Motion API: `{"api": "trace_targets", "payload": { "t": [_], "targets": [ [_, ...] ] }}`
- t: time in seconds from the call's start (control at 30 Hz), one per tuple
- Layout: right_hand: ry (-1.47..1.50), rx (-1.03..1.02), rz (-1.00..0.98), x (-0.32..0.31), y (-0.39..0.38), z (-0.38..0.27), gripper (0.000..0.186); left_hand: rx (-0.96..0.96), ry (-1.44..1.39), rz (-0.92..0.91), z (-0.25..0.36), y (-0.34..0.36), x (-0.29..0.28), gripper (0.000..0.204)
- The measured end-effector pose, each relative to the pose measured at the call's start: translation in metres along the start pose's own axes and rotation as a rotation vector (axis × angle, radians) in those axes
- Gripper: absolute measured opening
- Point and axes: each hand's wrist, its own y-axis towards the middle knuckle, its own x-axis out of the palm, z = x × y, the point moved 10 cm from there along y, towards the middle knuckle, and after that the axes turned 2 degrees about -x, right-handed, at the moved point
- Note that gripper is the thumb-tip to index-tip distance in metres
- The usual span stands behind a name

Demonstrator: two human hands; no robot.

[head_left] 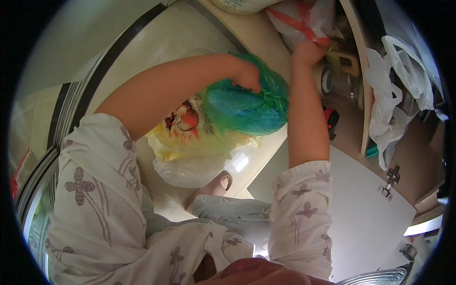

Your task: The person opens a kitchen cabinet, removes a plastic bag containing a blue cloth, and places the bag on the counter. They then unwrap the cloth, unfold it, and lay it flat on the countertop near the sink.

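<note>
Left hand [248,78]: on the far side of the green bag [247,110], fingers bent down against it. Tips partly hidden, so can't tell if they're pinching plastic. Green bag is mid-scene, between the two forearms, full and rounded, with gathered plastic toward its right end.

Right hand [309,52]: reaches farther out, fingers closed on the red part of the red-and-clear bag [301,23], far right of center, at the cabinet opening.

Yellow bag [183,140] with a printed picture sits on the near-left side of the green bag, touching it. Clear whitish bag [190,170] is just nearer, against the yellow one. Shoe [222,182] just right of that, on the pale floor [185,31].

Right side: open cabinet [349,126] with a clear jar [346,90] and a black-and-red item [331,118] inside. White plastic bags [380,95] hang right of the jar. Door hinge [390,183] nearer, beside the white door [358,194].
</note>
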Motion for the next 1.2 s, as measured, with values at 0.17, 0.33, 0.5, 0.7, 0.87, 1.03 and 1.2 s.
{"api": "trace_targets", "payload": {
  "t": [0.17, 0.33, 0.5, 0.7, 0.87, 1.03, 1.2],
  "targets": [
    [-0.453, -0.164, -0.133, -0.022, 0.023, 0.032, 0.052, -0.004, 0.043, -0.018, 0.001, -0.001, 0.002, 0.048],
    [-0.328, 0.055, -0.108, -0.024, 0.025, 0.088, 0.042, 0.007, 0.048, 0.017, -0.002, 0.003, 0.001, 0.048],
    [-0.129, -0.207, -0.027, -0.042, 0.049, 0.14, 0.052, 0.016, 0.07, -0.033, -0.001, 0.003, 0.004, 0.048],
    [0.29, -0.322, 0.092, -0.053, 0.041, 0.138, 0.053, -0.033, 0.056, -0.008, -0.003, 0.003, -0.001, 0.048],
    [0.317, -0.099, 0.215, -0.067, 0.02, 0.052, 0.058, -0.015, 0.016, 0.036, -0.004, 0.004, -0.003, 0.047],
    [0.497, 0.064, -0.035, 0.0, 0.036, -0.062, 0.065, -0.011, 0.005, -0.002, 0.0, 0.004, -0.001, 0.05],
    [0.299, 0.057, -0.302, 0.05, 0.047, -0.097, 0.071, 0.102, 0.059, 0.172, 0.036, -0.017, -0.01, 0.057]
  ]
}}
